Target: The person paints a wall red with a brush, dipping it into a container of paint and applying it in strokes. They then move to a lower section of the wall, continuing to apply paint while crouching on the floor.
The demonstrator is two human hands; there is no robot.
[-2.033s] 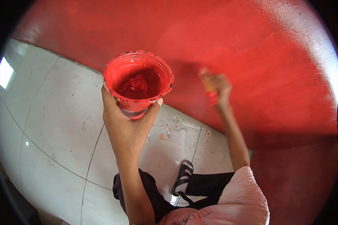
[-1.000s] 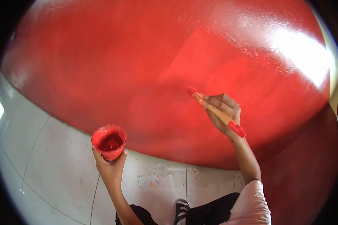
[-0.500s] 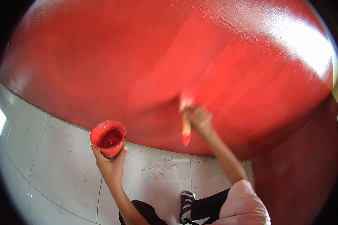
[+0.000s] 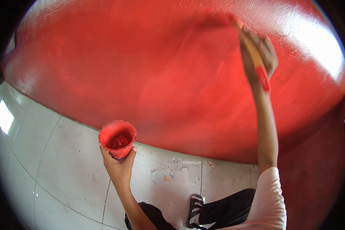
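My left hand (image 4: 119,168) grips a small red paint cup (image 4: 117,138) from below, holding it upright over the floor near the foot of the wall; wet red paint shows inside. High up on the right, my right hand (image 4: 258,53) is wrapped around a paintbrush (image 4: 253,51) with a wooden handle and a red end. The brush's bristle end is pressed against the red wall (image 4: 161,69) and is blurred with motion.
The red-painted wall fills the upper view, with a bright glare patch (image 4: 318,42) at the top right. Below lies a white tiled floor (image 4: 57,153) with paint specks near the wall's base. My black trousers and a black-and-white sandal (image 4: 194,209) show at the bottom.
My right hand has swept the brush from low on the wall up to the top right. The left hand with the paint cup has stayed almost in place.
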